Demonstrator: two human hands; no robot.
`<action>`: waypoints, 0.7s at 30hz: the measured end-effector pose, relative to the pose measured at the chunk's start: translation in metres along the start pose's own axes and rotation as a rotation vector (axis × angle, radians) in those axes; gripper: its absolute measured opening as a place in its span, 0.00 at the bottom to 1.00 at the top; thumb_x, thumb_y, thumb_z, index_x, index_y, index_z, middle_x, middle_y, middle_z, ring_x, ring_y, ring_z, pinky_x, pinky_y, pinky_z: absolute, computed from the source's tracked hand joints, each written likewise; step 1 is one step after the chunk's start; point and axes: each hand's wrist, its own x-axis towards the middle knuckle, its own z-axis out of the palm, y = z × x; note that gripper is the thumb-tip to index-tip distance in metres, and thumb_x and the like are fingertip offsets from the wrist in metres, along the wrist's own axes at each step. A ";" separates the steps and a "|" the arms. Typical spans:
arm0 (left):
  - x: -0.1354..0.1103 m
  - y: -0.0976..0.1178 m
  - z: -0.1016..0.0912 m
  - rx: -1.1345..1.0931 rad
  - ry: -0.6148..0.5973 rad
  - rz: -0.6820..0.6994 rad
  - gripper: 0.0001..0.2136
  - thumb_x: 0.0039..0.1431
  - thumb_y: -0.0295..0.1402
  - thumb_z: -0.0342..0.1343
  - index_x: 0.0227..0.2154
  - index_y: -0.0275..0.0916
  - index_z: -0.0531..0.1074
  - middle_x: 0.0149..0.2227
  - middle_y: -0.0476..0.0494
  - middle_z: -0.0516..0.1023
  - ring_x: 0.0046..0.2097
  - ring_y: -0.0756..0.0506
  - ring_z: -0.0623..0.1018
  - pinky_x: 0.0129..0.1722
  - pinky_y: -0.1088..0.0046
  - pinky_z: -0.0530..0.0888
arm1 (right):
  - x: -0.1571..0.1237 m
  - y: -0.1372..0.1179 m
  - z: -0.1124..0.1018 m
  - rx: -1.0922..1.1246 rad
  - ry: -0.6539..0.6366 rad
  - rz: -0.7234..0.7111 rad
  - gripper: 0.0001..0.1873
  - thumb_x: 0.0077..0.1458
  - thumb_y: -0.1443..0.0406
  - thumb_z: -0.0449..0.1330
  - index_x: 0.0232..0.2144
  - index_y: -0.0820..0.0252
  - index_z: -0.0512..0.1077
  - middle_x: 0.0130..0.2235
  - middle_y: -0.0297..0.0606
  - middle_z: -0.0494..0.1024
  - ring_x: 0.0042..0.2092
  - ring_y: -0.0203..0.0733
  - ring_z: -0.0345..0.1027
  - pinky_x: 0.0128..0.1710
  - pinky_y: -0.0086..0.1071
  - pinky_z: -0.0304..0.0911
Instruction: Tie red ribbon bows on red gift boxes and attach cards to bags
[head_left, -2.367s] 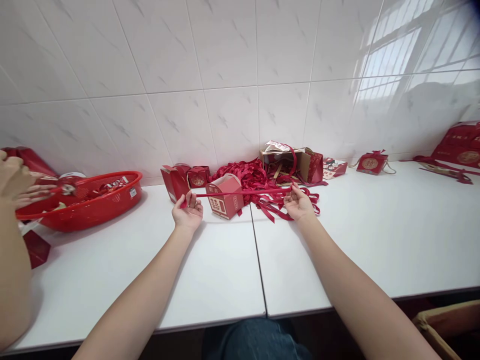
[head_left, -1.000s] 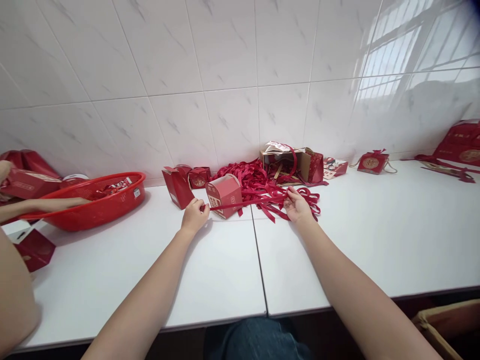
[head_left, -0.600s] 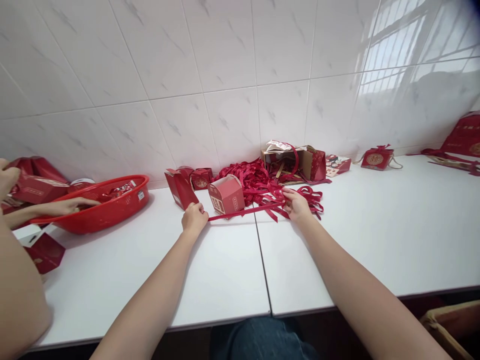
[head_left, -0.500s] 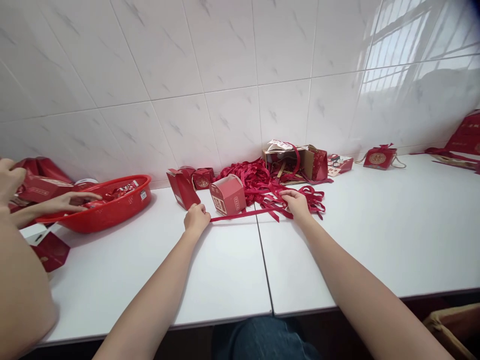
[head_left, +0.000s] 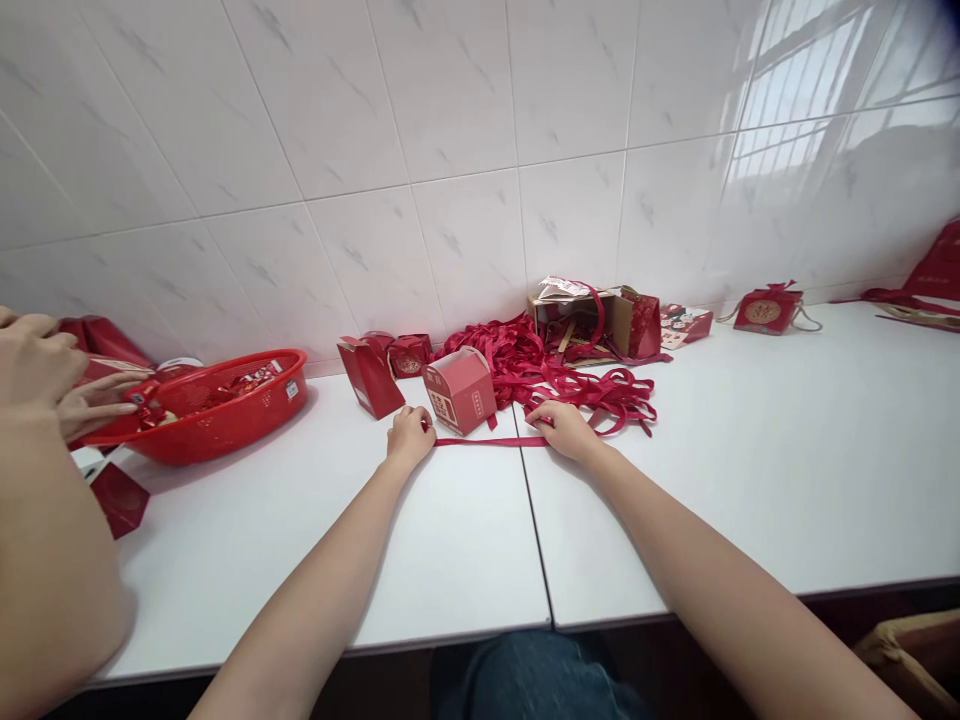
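A red ribbon (head_left: 487, 442) runs across the white table between my two hands, in front of a small red gift box (head_left: 461, 392) with a curved top. My left hand (head_left: 411, 433) is closed on the ribbon's left part. Over the right part, my right hand (head_left: 562, 428) has its fingers curled in a pinch around the ribbon. Behind the box lies a tangled heap of red ribbons (head_left: 506, 350), some of them trailing to the right of my right hand. A taller red box (head_left: 370, 378) stands just beyond my left hand.
On the left a co-worker's hand (head_left: 101, 405) reaches into a red plastic basket (head_left: 217, 425) with red packets in it. An open carton (head_left: 616, 325) with ribbon scraps lies by the tiled wall. Further right stands a small red box with cords (head_left: 766, 308).
My right hand has moved left along the ribbon, nearer to my left hand. The co-worker's hand has drawn back a little toward the left side of the basket.
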 end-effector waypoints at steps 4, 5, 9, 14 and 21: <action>0.001 -0.003 0.003 -0.001 -0.015 -0.031 0.05 0.51 0.28 0.50 0.30 0.40 0.69 0.41 0.39 0.71 0.49 0.37 0.70 0.42 0.61 0.68 | 0.000 -0.003 0.001 -0.057 -0.029 -0.026 0.15 0.49 0.77 0.54 0.31 0.59 0.77 0.38 0.40 0.78 0.40 0.41 0.70 0.44 0.34 0.63; 0.002 -0.004 0.003 -0.005 -0.013 -0.039 0.06 0.51 0.28 0.50 0.31 0.40 0.69 0.42 0.39 0.71 0.49 0.37 0.70 0.43 0.61 0.67 | 0.000 -0.003 0.001 -0.070 -0.030 -0.029 0.15 0.50 0.77 0.53 0.32 0.59 0.77 0.39 0.40 0.78 0.40 0.42 0.70 0.45 0.35 0.63; 0.003 -0.006 0.004 -0.031 0.000 -0.041 0.08 0.50 0.29 0.51 0.34 0.40 0.70 0.42 0.39 0.72 0.48 0.38 0.71 0.43 0.61 0.67 | 0.000 -0.003 0.000 -0.112 -0.023 -0.044 0.16 0.51 0.77 0.53 0.34 0.60 0.77 0.39 0.40 0.78 0.41 0.41 0.70 0.45 0.35 0.64; 0.001 -0.003 0.002 -0.083 0.057 -0.015 0.07 0.50 0.30 0.51 0.33 0.41 0.70 0.41 0.42 0.73 0.46 0.39 0.72 0.45 0.60 0.67 | 0.001 0.000 0.001 -0.152 -0.019 -0.048 0.17 0.50 0.78 0.52 0.35 0.61 0.76 0.40 0.41 0.77 0.41 0.42 0.70 0.45 0.35 0.64; -0.003 0.009 -0.001 -0.232 0.203 -0.015 0.12 0.49 0.32 0.51 0.39 0.42 0.68 0.44 0.43 0.72 0.48 0.39 0.71 0.50 0.57 0.64 | 0.002 0.002 0.002 -0.155 -0.019 -0.064 0.20 0.47 0.80 0.51 0.36 0.61 0.76 0.40 0.40 0.77 0.41 0.41 0.70 0.44 0.34 0.64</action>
